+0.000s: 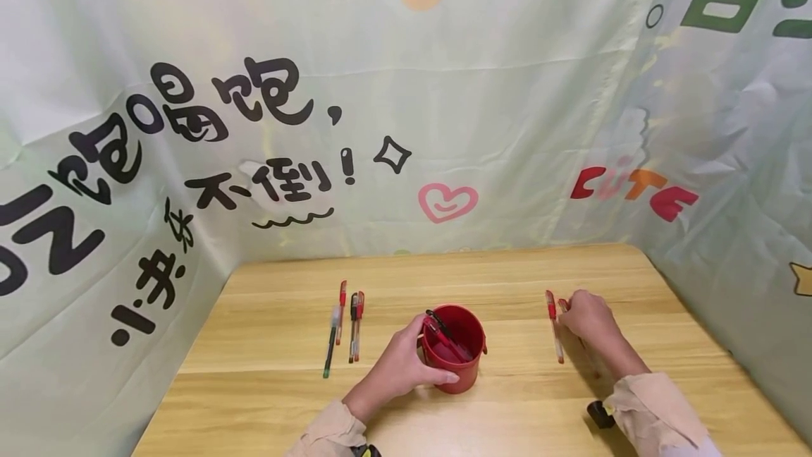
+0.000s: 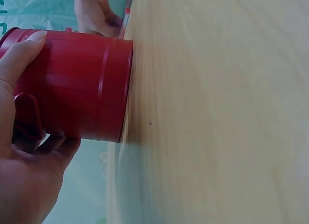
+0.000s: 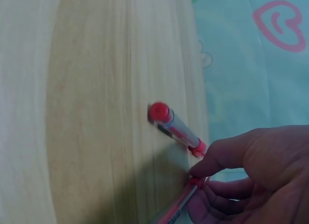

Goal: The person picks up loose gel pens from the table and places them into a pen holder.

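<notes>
My left hand [image 1: 406, 362] grips a small red bucket [image 1: 466, 376] standing on the table, thumb on the near side and fingers round the far left side. Inside the bucket lean a black-capped pen [image 1: 436, 317] and a red-capped pen [image 1: 438, 333]. In the left wrist view the bucket [image 2: 82, 84] lies between the thumb and fingers. At the right, my right hand [image 1: 591, 317] pinches a red gel pen [image 3: 181, 202] between thumb and fingertips near its cap. Just left of it, a second red gel pen [image 1: 555, 330] lies on the table.
Left of the bucket several pens lie on the wooden table [image 1: 266, 344]: a green pen [image 1: 330, 348], a red pen [image 1: 340, 309], and a black pen [image 1: 352, 326] beside another red one [image 1: 359, 323]. Printed cloth [image 1: 355, 34] hangs behind and at both sides.
</notes>
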Action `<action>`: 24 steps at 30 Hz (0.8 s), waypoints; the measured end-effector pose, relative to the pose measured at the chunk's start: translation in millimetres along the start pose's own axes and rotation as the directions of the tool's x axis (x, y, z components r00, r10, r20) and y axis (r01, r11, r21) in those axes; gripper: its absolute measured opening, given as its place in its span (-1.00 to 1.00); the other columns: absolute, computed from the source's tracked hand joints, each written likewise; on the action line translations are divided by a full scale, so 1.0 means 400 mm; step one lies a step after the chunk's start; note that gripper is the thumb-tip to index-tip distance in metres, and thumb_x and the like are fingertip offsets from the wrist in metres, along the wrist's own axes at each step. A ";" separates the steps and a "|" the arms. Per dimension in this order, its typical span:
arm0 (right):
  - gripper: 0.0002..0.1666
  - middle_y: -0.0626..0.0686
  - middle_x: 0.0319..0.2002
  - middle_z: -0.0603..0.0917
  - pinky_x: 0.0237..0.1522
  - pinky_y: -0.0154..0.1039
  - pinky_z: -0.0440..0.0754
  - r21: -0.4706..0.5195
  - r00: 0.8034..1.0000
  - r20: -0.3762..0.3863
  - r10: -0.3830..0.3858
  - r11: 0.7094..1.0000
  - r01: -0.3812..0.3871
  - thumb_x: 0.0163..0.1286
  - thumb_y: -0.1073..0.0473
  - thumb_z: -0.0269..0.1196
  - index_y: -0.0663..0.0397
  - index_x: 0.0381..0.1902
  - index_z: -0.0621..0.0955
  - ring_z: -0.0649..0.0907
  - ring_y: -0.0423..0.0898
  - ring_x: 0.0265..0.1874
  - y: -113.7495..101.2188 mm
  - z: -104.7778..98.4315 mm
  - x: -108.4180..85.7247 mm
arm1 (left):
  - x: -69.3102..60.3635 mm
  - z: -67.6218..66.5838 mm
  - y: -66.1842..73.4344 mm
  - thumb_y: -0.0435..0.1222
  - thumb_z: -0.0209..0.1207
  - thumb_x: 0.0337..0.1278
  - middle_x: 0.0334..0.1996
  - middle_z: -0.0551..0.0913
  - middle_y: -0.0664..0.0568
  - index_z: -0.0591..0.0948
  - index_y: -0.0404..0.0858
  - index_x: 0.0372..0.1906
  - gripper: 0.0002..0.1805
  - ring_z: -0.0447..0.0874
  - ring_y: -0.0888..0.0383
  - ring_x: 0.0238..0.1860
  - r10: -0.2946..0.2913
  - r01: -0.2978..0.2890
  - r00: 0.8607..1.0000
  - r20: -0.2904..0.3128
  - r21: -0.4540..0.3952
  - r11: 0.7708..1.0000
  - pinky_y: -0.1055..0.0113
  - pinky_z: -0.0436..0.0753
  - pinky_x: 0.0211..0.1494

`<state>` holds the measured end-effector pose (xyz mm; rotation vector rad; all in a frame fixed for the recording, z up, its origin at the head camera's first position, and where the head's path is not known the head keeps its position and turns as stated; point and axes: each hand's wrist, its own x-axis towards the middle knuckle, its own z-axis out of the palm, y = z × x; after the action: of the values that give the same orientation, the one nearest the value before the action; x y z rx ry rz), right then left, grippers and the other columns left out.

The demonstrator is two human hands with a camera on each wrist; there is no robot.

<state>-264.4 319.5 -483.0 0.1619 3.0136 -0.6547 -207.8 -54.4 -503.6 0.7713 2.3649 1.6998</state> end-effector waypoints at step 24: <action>-0.83 0.11 -0.43 0.63 -0.50 -0.24 0.44 0.138 0.995 -0.026 -0.098 0.985 0.101 0.38 0.26 0.23 0.32 -0.24 0.62 0.51 -0.07 -0.51 -0.117 -0.091 -0.056 | 0.002 0.000 0.002 -0.06 0.65 -0.18 0.30 0.62 0.13 0.38 0.04 0.43 0.00 0.65 0.19 0.26 -0.007 0.007 1.000 -0.004 -0.009 1.000 0.43 0.68 0.22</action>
<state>-248.6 290.5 -429.0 0.0233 3.0103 -0.8782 -208.2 -54.0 -502.7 0.7580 2.3587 1.7093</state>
